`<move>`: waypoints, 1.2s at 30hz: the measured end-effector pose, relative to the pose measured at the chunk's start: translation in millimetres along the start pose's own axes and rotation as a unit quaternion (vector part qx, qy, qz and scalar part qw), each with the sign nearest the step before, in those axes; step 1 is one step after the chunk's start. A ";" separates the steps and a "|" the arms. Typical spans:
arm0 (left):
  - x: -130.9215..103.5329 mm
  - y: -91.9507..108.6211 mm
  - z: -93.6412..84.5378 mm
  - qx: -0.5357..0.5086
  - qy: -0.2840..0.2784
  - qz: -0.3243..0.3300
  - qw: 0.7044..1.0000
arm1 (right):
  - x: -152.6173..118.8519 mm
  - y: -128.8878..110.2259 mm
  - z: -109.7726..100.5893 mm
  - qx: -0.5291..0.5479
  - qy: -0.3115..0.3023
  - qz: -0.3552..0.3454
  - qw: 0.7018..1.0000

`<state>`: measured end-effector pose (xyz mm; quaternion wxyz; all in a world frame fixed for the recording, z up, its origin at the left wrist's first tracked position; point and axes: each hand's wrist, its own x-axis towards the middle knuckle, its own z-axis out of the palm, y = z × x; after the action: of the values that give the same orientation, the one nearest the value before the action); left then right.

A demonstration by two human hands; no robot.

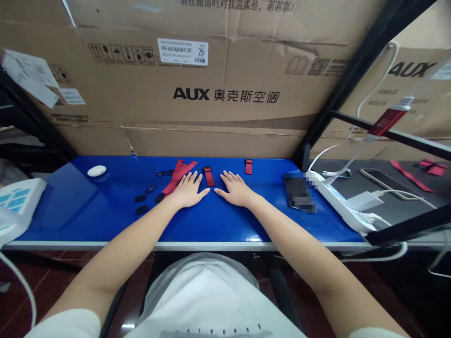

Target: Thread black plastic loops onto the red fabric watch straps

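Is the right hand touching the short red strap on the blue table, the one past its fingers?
Apart. The head view shows a strip of blue tabletop between the right hand and the short red strap.

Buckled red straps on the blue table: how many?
2 clearly: one strap between the left hand and right hand, another strap beyond the right hand, near the box. The left hand partly covers a strap pile; more may be hidden there.

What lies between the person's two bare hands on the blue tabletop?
The head view shows a red fabric strap with a black buckle between left hand and right hand.
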<state>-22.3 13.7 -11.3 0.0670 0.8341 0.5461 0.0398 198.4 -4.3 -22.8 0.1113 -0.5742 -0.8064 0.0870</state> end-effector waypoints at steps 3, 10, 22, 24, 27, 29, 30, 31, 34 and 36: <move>0.5 -0.2 1.0 0.005 0.000 0.000 1.000 | 0.0 -0.1 -0.1 0.000 0.000 0.000 1.000; -0.5 1.5 -1.2 0.010 -0.006 -0.003 1.000 | 0.6 0.9 0.7 -0.001 0.001 -0.001 1.000; -6.2 4.1 -11.7 0.071 0.075 -0.089 0.991 | 2.0 -13.6 0.2 -0.011 0.078 -0.059 0.995; -8.5 -1.6 -21.5 0.098 0.151 -0.159 0.971 | 3.4 -20.8 1.0 -0.018 0.100 -0.132 0.986; -8.4 -18.0 -35.9 0.107 0.175 -0.238 0.950 | 5.9 -26.5 2.8 -0.025 0.084 -0.185 0.979; -5.5 -31.8 -41.3 0.092 0.138 -0.272 0.948 | 7.3 -24.1 2.8 -0.023 0.078 -0.175 0.981; -3.5 -38.5 -42.5 0.081 0.117 -0.286 0.948 | 7.9 -20.9 2.1 -0.021 0.080 -0.165 0.983; -1.3 -44.8 -42.7 0.070 0.098 -0.296 0.947 | 8.4 -16.5 0.8 -0.018 0.083 -0.151 0.985; 5.5 -60.7 -40.3 0.047 0.067 -0.313 0.946 | 10.3 1.9 -5.5 -0.018 0.079 -0.099 0.992; 10.2 -69.3 -37.8 0.046 0.060 -0.309 0.948 | 11.9 16.5 -10.0 -0.021 0.063 -0.055 0.996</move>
<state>-86.3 53.0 15.2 0.0049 0.6229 0.7812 0.0416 212.4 12.5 -16.7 0.1541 -0.5360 -0.8296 0.0271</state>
